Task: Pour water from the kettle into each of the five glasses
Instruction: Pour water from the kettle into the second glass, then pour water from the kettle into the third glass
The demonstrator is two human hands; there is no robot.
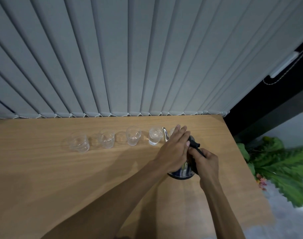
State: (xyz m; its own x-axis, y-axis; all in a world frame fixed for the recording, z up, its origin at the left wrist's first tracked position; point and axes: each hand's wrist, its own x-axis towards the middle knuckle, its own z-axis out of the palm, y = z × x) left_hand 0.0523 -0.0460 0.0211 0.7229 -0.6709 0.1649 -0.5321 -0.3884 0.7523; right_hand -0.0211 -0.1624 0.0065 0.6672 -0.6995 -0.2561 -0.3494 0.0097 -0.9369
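Observation:
Several clear glasses stand in a row on the wooden table (44, 169): the leftmost (79, 143), the second (107, 138), the third (133, 138) and the fourth (155, 136), which holds water. A fifth glass (172, 131) is mostly hidden behind my left hand. The steel kettle (181, 173) with a black handle is tilted, its spout (165, 135) by the fourth glass. My left hand (173, 149) lies flat on the kettle's top, fingers extended. My right hand (207, 164) grips the black handle.
Grey vertical blinds (130, 57) hang behind the table's far edge. The table's right edge runs diagonally past the kettle. Green leafy plants with small pink flowers (281, 166) lie on the floor to the right. A dark window frame (268, 109) stands at the right.

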